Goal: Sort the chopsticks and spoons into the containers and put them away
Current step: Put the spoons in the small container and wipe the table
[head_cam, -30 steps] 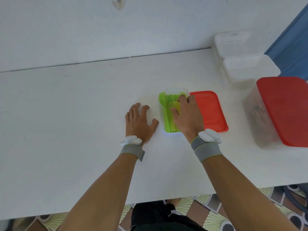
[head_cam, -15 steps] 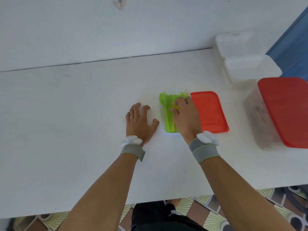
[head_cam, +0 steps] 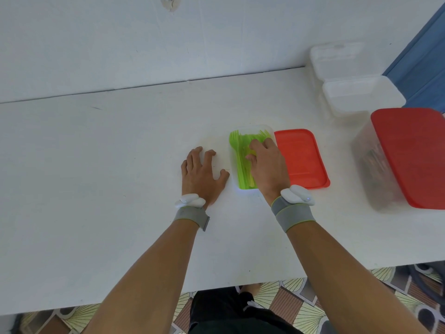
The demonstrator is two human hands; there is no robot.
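From the head camera, a small clear box [head_cam: 250, 131] sits on the white worktop [head_cam: 96, 165], and it is full of bright green plastic forks [head_cam: 240, 153] lying side by side with their prongs pointing toward the wall. The right hand [head_cam: 267, 165] rests on top of the forks inside the box. Its fingers [head_cam: 256, 145] are bent down into the green pile, but the hand hides the tips, so I cannot tell if they are pinching a fork or just pressing on them. The left hand [head_cam: 199, 174] lies flat on the worktop just beside the left wall of the box, fingers spread out and loose, holding nothing; the thumb points toward the box. A red lid [head_cam: 303, 160] lies flat right beside the box on its right side. Farther right stands a big clear tub [head_cam: 370, 165] with a red lid on it [head_cam: 414, 155], and dark sticks show blurry through its side. Two white boxes [head_cam: 356, 92] sit behind it by the wall. Both wrists wear grey bands [head_cam: 291, 213] with white pods. I can see no words or labels on anything.
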